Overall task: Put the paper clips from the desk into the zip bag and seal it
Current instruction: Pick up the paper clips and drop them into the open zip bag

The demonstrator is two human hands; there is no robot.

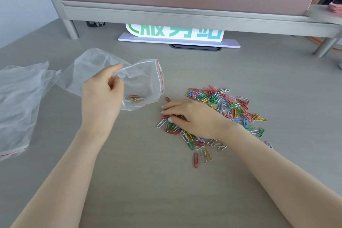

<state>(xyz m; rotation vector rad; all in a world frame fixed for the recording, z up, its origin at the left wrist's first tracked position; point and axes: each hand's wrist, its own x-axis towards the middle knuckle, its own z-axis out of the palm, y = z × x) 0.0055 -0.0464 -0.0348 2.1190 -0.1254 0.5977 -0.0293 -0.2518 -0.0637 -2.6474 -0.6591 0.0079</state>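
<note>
Both hands reach out over the grey counter (166,190), bare forearms coming in from the near edge. The right hand (192,118) lies palm down on the left end of the heap of paper clips (218,116), fingers pointing left and bent over a small bunch of clips; whether they have actually closed on any is hard to tell, since the hand hides what lies under it. The heap spreads from under this hand to the right and a little farther back, a loose scatter of red, green, blue, yellow, pink and white clips, with a few strays nearer, among them a single red clip (195,160) lying apart on the near side.

The left hand (102,94) is raised just left of the heap, its thumb and fingertips pinching the crumpled edge of the zip bag (144,79). The bag is clear plastic with a red strip along its mouth, which gapes open toward the right, close to the clips. A few clips (134,98) already lie inside it, at its near bottom.

Farther left, a second clear bag (20,98) with a red strip lies slack on the counter, touching the held bag's rear end.

At the far side stands a grey metal riser (185,16) on round legs, with a white sign (175,36) bearing green and blue characters partly hidden beneath it.
</note>
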